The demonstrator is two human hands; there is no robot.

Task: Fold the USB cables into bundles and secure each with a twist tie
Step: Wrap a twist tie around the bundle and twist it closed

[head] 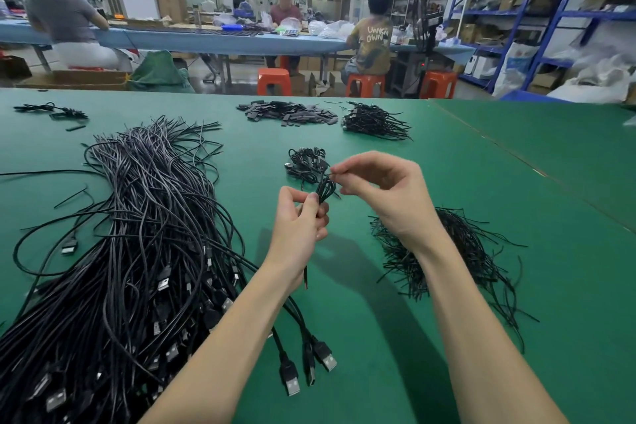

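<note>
Above the green table [481, 182] my left hand [299, 217] grips a folded black USB cable bundle [325, 189] by its lower part. My right hand [378, 189] pinches a thin black twist tie [331, 176] at the top of that bundle between thumb and forefinger. A loose end of the cable hangs below my left wrist. A big heap of loose black USB cables [137, 251] covers the left of the table, plugs toward me. A pile of black twist ties [447, 251] lies under my right forearm. A small heap of tied bundles [304, 163] sits just beyond my hands.
At the far edge lie a pile of small flat black pieces [289, 112] and another pile of black ties [375, 122]. A few cables [51, 110] rest far left. Beyond the table, seated people work at a long blue bench [206, 39]; orange stools and blue shelving [537, 10] stand behind.
</note>
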